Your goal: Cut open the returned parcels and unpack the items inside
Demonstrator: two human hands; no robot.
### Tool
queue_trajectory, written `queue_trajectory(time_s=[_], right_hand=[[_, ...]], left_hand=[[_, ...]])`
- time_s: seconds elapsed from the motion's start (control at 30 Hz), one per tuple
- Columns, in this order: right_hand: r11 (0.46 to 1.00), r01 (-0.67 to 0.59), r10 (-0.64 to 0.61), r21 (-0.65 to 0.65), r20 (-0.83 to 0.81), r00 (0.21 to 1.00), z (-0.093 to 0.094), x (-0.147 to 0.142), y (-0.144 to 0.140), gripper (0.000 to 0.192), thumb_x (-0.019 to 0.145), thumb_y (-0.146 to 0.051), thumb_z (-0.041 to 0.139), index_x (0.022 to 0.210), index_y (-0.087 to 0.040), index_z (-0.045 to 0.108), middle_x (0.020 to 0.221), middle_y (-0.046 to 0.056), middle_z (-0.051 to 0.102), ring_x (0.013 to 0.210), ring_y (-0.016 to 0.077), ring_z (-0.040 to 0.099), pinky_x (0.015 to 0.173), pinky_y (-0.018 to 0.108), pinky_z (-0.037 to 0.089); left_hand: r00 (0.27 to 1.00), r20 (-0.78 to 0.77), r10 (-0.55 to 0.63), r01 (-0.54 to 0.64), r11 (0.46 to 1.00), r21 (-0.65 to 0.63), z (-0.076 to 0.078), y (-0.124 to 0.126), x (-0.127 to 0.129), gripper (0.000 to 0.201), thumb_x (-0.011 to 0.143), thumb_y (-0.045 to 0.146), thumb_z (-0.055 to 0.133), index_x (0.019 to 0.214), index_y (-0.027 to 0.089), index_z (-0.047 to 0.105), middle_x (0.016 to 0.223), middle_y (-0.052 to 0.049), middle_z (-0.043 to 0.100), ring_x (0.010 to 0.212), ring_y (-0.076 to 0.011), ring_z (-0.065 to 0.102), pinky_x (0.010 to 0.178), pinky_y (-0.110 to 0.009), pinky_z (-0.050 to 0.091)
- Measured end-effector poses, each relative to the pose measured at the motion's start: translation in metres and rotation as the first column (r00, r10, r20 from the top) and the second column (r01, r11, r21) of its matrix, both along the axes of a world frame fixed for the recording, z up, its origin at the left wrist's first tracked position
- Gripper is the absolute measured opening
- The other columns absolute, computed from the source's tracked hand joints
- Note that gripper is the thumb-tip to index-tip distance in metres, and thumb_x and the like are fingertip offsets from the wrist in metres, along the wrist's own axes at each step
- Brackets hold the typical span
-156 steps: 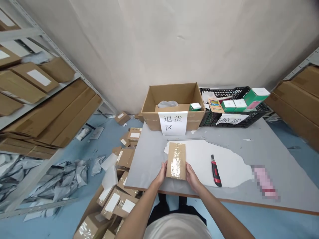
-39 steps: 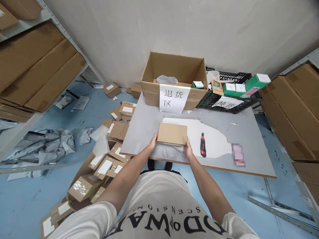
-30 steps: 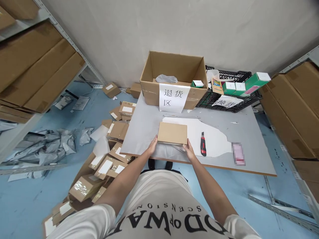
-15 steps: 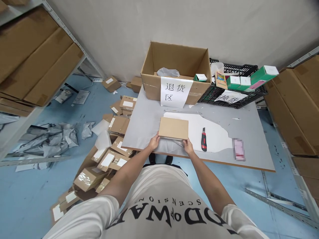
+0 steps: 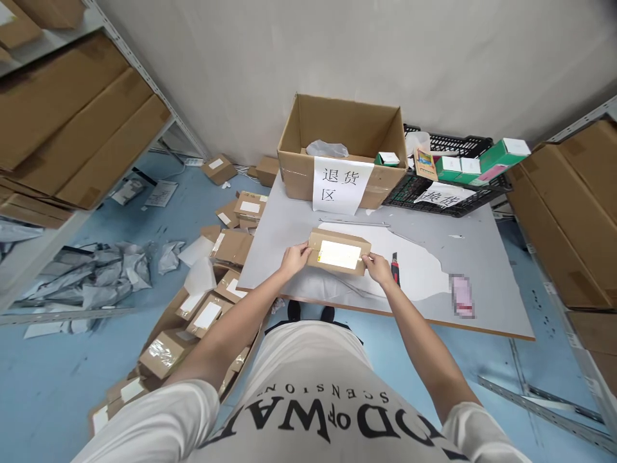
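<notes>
I hold a small flat cardboard parcel (image 5: 339,252) by its two short ends above the grey table (image 5: 482,283). The face with the white shipping label is tilted toward me. My left hand (image 5: 295,258) grips the left end and my right hand (image 5: 379,268) grips the right end. A red and black utility knife (image 5: 395,265) lies on the table just right of my right hand, partly hidden by it.
An open cardboard box (image 5: 343,151) with a paper sign stands at the table's back, a black crate (image 5: 453,177) of green and white cartons beside it. A pink blurred item (image 5: 461,296) lies at the right. Parcels (image 5: 202,308) and grey mailer bags (image 5: 91,276) litter the floor left; shelves flank both sides.
I have lifted the parcel's front edge and rolled it over, so the labelled face now shows instead of the plain brown side. My hands shifted to its ends.
</notes>
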State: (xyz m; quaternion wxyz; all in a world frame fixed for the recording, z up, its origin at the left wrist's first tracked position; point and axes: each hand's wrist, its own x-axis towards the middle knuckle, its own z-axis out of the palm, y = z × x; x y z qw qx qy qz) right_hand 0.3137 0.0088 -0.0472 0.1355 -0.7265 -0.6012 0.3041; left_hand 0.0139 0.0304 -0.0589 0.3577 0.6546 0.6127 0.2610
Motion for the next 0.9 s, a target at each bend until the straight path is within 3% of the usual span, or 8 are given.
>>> queue_trajectory(time_s=[0.13, 0.23, 0.4, 0.57, 0.7, 0.9], right_hand=[[0.998, -0.005, 0.004, -0.063, -0.029, 1.000, 0.020, 0.005, 0.014, 0.036, 0.087, -0.046, 0.045, 0.100, -0.021, 0.068, 0.083, 0.005, 0.072, 0.075, 0.0195, 0.067, 0.067, 0.026, 0.045], [0.991, -0.003, -0.009, -0.137, -0.087, 0.996, 0.019, 0.009, 0.020, 0.037, 0.086, -0.047, 0.048, 0.098, -0.019, 0.069, 0.080, 0.005, 0.072, 0.067, 0.0171, 0.067, 0.063, 0.024, 0.045], [0.973, 0.016, -0.041, -0.231, -0.104, 0.994, 0.002, 0.006, 0.023, 0.033, 0.084, -0.044, 0.051, 0.082, -0.017, 0.071, 0.068, 0.005, 0.071, 0.059, 0.0161, 0.065, 0.058, 0.025, 0.045], [0.970, 0.054, -0.074, -0.237, -0.075, 0.994, -0.012, 0.002, 0.026, 0.031, 0.082, -0.042, 0.053, 0.078, -0.018, 0.072, 0.058, 0.004, 0.068, 0.056, 0.0160, 0.064, 0.059, 0.025, 0.044], [0.975, 0.096, -0.116, -0.202, -0.086, 0.990, -0.021, 0.005, 0.026, 0.034, 0.081, -0.047, 0.053, 0.084, -0.019, 0.072, 0.064, 0.004, 0.070, 0.062, 0.0178, 0.066, 0.062, 0.026, 0.045], [0.965, 0.233, -0.253, -0.120, -0.196, 0.947, -0.035, 0.004, 0.012, 0.047, 0.076, -0.061, 0.054, 0.079, -0.017, 0.071, 0.076, 0.008, 0.073, 0.064, 0.0198, 0.067, 0.060, 0.026, 0.047]], left_hand=[[0.997, -0.072, 0.042, -0.045, 0.998, -0.046, 0.022, 0.012, -0.001, 0.036, 0.087, 0.035, 0.051, 0.118, 0.022, 0.063, 0.110, -0.005, 0.068, 0.101, -0.0222, 0.064, 0.080, -0.027, 0.048], [0.993, -0.117, 0.033, -0.045, 0.994, -0.100, 0.024, 0.017, -0.002, 0.033, 0.085, 0.036, 0.053, 0.113, 0.024, 0.067, 0.106, -0.004, 0.070, 0.098, -0.0220, 0.065, 0.077, -0.026, 0.048], [0.981, -0.196, 0.010, -0.045, 0.984, -0.175, 0.009, 0.014, 0.001, 0.030, 0.085, 0.036, 0.054, 0.106, 0.024, 0.070, 0.104, -0.004, 0.071, 0.096, -0.0228, 0.065, 0.076, -0.026, 0.047], [0.976, -0.214, 0.028, -0.068, 0.981, -0.182, -0.005, 0.011, 0.005, 0.032, 0.085, 0.038, 0.052, 0.108, 0.023, 0.069, 0.104, -0.005, 0.071, 0.097, -0.0243, 0.064, 0.077, -0.027, 0.047], [0.978, -0.206, 0.028, -0.062, 0.985, -0.162, -0.010, 0.011, 0.007, 0.035, 0.088, 0.040, 0.049, 0.111, 0.023, 0.068, 0.108, -0.006, 0.069, 0.100, -0.0250, 0.063, 0.080, -0.029, 0.046], [0.989, -0.123, 0.082, -0.096, 0.989, -0.113, -0.019, 0.007, 0.007, 0.039, 0.088, 0.042, 0.049, 0.114, 0.018, 0.066, 0.112, -0.008, 0.067, 0.104, -0.0258, 0.062, 0.084, -0.030, 0.047]])
